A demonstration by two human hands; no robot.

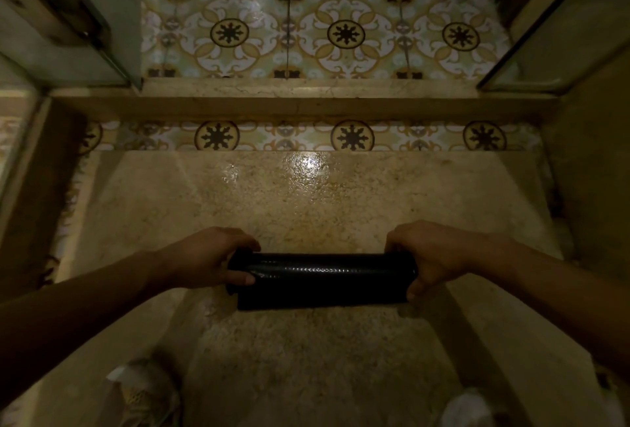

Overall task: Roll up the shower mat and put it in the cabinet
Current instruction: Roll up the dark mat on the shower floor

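Note:
The black shower mat [322, 276] is rolled into a tight horizontal tube, with a short flat flap hanging below the roll. It is held over the beige stone shower floor, in the lower middle of the head view. My left hand [208, 261] grips the roll's left end, fingers over the top and thumb in front. My right hand [426, 256] grips the right end the same way. No cabinet is in view.
A raised stone threshold [300, 102] crosses the view ahead, with patterned floor tiles [289, 24] beyond it. Glass shower panels stand at the left [68, 34] and right [562, 34]. My shoes [143, 396] show at the bottom edge.

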